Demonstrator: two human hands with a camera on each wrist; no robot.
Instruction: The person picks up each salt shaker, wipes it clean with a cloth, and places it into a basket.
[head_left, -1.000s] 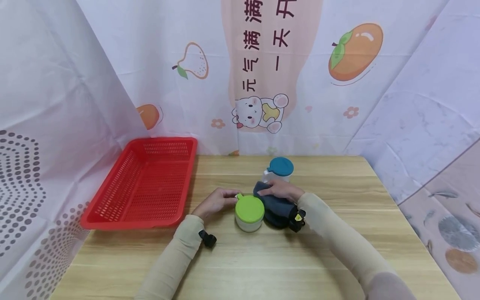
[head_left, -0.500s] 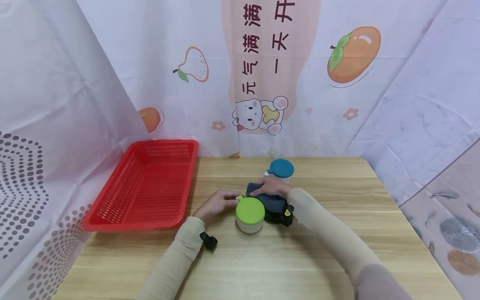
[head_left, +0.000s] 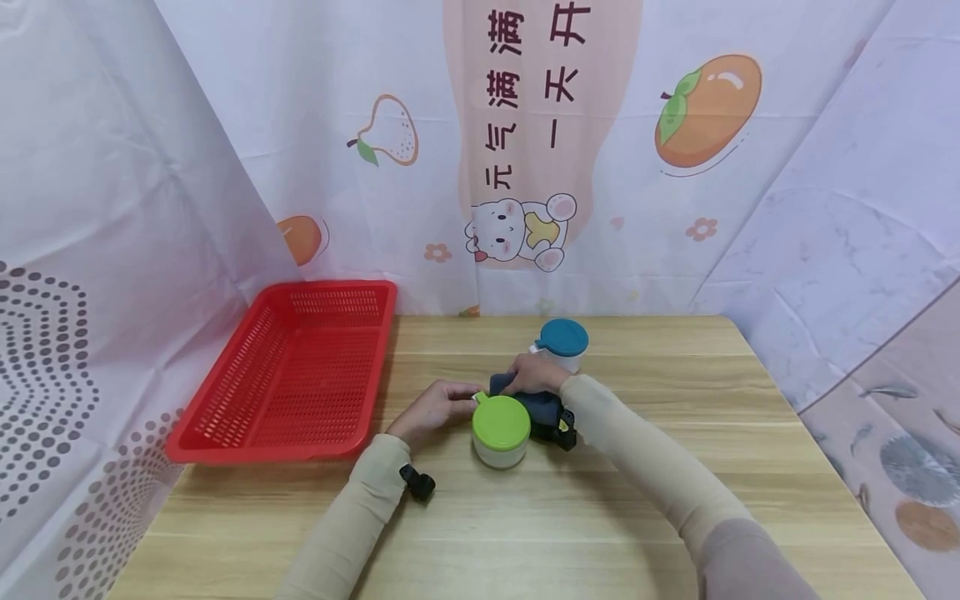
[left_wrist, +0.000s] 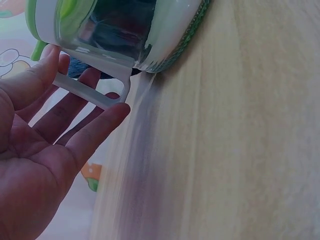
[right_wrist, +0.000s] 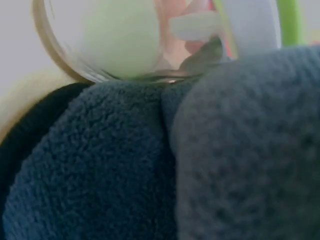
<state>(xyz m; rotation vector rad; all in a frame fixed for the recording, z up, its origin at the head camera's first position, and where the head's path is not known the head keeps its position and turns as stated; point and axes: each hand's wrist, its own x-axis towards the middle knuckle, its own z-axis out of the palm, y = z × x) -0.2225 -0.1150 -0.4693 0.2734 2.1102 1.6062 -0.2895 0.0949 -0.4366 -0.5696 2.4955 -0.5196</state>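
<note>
A clear jar with a lime green lid stands upright mid-table. On its left side, my left hand holds its white handle, thumb at the top by the lid's tab and fingers about the bar. My right hand grips a dark blue-grey fleecy cloth at the jar's far right side. Close up in the right wrist view, the bunched cloth lies right against the jar's glass; the right fingers are hidden there.
Just behind my right hand stands a second jar with a blue lid. A red plastic basket sits at the left of the wooden table. A printed curtain hangs along the table's back edge.
My right hand has slid the cloth leftward and slightly away, round the far side of the green-lidded jar. The left hand and that jar have stayed nearly in place.
</note>
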